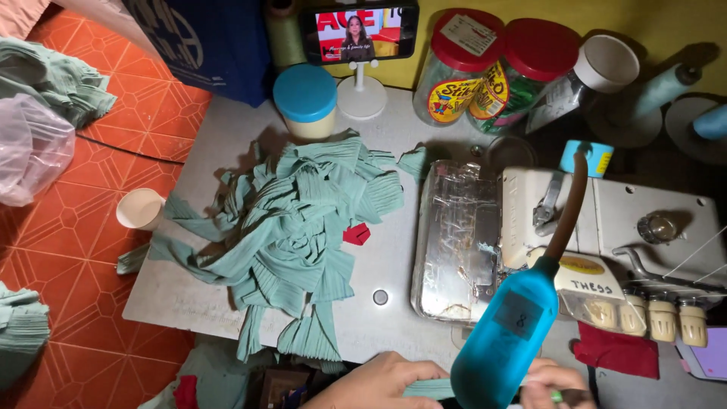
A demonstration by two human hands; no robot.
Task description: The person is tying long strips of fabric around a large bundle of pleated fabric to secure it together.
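A green fabric strip (pixel 428 389) is pinched between left hand (pixel 382 382) and right hand (pixel 551 382) at the table's (pixel 189 303) near edge; slack could be snagged by the sewing machine (pixel 606 227).

Both hands are at the bottom edge of the frame, only partly visible. The left hand (pixel 382 382) lies palm down with the fingers bent and pointing to the right. The right hand (pixel 553 385) is close beside it, curled, knuckles up.

The grey table (pixel 394 265) bears green fabric strips (pixel 291 227), a blue-lidded jar (pixel 305 101) and a sewing machine (pixel 606 227).
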